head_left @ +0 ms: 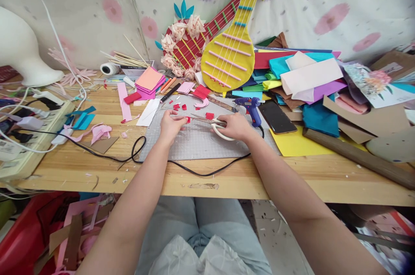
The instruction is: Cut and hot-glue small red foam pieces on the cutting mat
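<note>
Over the grey cutting mat (pixel 181 149), my left hand (pixel 171 127) pinches a small red piece (pixel 188 120), perhaps paper or felt. My right hand (pixel 235 126) is closed around the white handles of a pair of scissors (pixel 223 134). The blades point left and their tips are close to the red piece; whether they touch it I cannot tell. Another red scrap (pixel 209 116) lies just behind the blades. Several tiny red bits are scattered at the back of the mat.
A blue glue gun (pixel 251 108) and a black phone (pixel 277 116) lie right of my right hand. Its black cord (pixel 207 174) loops across the table front. Behind stand a yellow lute-shaped craft (pixel 227 59) and a red one (pixel 184 46). A power strip (pixel 35 136) sits at left.
</note>
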